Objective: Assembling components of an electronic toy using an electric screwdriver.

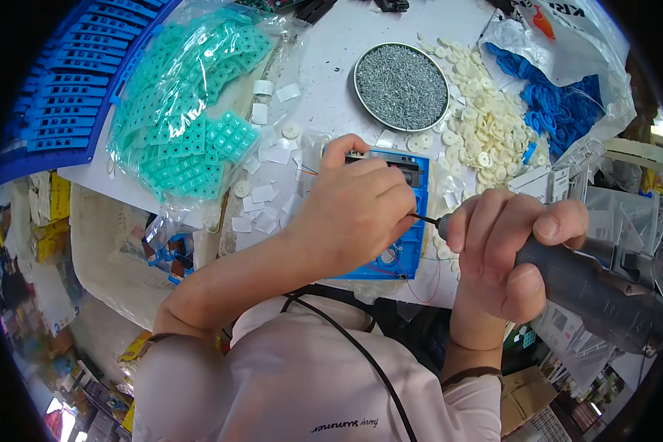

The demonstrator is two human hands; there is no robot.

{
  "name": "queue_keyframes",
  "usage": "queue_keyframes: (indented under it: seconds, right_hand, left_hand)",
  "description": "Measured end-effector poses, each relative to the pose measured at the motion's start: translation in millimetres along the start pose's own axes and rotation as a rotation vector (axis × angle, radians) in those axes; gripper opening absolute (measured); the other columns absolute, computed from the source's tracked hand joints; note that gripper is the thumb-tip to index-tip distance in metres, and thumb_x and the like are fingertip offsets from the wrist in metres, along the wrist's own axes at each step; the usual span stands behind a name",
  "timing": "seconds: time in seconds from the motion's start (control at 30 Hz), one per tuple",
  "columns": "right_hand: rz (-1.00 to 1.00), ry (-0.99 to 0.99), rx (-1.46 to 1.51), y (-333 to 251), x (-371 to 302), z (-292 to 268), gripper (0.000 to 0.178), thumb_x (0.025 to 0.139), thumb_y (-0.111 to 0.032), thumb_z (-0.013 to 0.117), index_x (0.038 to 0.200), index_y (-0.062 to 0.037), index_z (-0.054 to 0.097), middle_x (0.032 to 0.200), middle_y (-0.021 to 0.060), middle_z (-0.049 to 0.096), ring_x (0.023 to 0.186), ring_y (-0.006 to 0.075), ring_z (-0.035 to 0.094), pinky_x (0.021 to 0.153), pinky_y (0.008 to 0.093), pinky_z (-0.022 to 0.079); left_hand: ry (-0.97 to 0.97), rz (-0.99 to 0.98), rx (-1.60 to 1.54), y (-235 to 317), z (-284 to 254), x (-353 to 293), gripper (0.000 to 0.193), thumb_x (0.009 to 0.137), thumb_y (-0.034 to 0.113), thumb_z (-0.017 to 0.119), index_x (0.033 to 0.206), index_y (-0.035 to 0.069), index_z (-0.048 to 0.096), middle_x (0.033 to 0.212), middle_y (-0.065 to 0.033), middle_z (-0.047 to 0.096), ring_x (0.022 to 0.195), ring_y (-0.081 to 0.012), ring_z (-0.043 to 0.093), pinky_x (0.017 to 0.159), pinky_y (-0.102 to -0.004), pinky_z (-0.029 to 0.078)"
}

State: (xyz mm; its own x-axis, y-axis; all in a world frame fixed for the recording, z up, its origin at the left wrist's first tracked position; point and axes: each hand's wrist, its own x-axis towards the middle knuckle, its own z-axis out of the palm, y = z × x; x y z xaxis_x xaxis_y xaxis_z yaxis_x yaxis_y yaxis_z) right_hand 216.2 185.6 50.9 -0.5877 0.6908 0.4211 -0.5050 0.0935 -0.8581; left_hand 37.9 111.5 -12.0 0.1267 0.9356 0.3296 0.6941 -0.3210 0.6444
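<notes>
Right at the near edge of the counter (331,81) lies a blue casing (412,248); the left hand (365,193) bends over it, though I cannot tell what its hidden fingertips pinch. The right hand (510,249) grips a dark screwdriver (589,291), bit (423,218) toward those fingers. Far off, screws (401,87) are heaped.

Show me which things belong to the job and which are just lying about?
Job things:
blue case, under the left hand
dark screwdriver, in the right hand
probably the tiny silver pieces, maybe screws

Lying about, it seems:
teal button pads
cream discs
blue pieces by the white bag
</notes>
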Motion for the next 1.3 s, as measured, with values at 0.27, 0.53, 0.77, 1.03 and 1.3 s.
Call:
queue_keyframes:
  seconds: [0.27, 0.53, 0.77, 1.03, 1.3]
  right_hand:
    - [-0.162, 0.145, -0.085, 52, 26, -29, 0.037, 0.094, -0.007, 0.069, 0.124, -0.0025, 0.047, 0.074, 0.0055, 0.057, 0.058, 0.0152, 0.054, 0.064, 0.0393, 0.056]
    - [-0.057, 0.118, -0.123, 72, 23, -25, 0.027, 0.09, 0.0, 0.067, 0.112, -0.0023, 0.05, 0.08, 0.0081, 0.06, 0.067, 0.014, 0.059, 0.067, 0.033, 0.055]
    - [-0.042, 0.029, -0.327, 81, 20, -41, 0.022, 0.086, 0.003, 0.07, 0.102, -0.0034, 0.057, 0.083, 0.0065, 0.063, 0.071, 0.0114, 0.06, 0.065, 0.0255, 0.05]
    - [-0.125, 0.061, -0.258, 28, 47, -45, 0.043, 0.096, -0.013, 0.056, 0.137, -0.0012, 0.048, 0.067, 0.0016, 0.046, 0.062, 0.0141, 0.044, 0.066, 0.0351, 0.046]
    - [-0.066, 0.456, -0.392, -22, 22, -128, 0.037, 0.095, -0.008, 0.066, 0.128, 0.0049, 0.055, 0.077, 0.0042, 0.052, 0.069, 0.0146, 0.052, 0.069, 0.0318, 0.049]
  left_hand:
    - [0.108, -0.025, 0.159, -33, 23, -4, 0.033, 0.075, 0.024, 0.084, 0.105, 0.018, 0.072, 0.11, 0.005, 0.067, 0.111, -0.0202, 0.059, 0.109, -0.0598, 0.024]
    - [0.112, -0.041, 0.175, -32, 24, -5, 0.033, 0.074, 0.025, 0.084, 0.104, 0.017, 0.073, 0.111, 0.0058, 0.067, 0.111, -0.0198, 0.059, 0.11, -0.0594, 0.025]
    - [0.061, -0.028, 0.111, -34, 21, -1, 0.032, 0.076, 0.022, 0.082, 0.105, 0.014, 0.07, 0.11, 0.0017, 0.066, 0.113, -0.0231, 0.059, 0.11, -0.0576, 0.027]
    - [-0.062, 0.11, 0.015, -26, -5, 11, 0.032, 0.083, 0.017, 0.077, 0.109, 0.008, 0.061, 0.124, -0.0118, 0.064, 0.116, -0.0349, 0.061, 0.106, -0.056, 0.041]
    - [0.855, -0.098, 0.0, -11, -207, -109, 0.068, 0.079, 0.009, 0.075, 0.14, -0.005, 0.05, 0.134, -0.0175, 0.062, 0.115, -0.0229, 0.065, 0.103, -0.0342, 0.053]
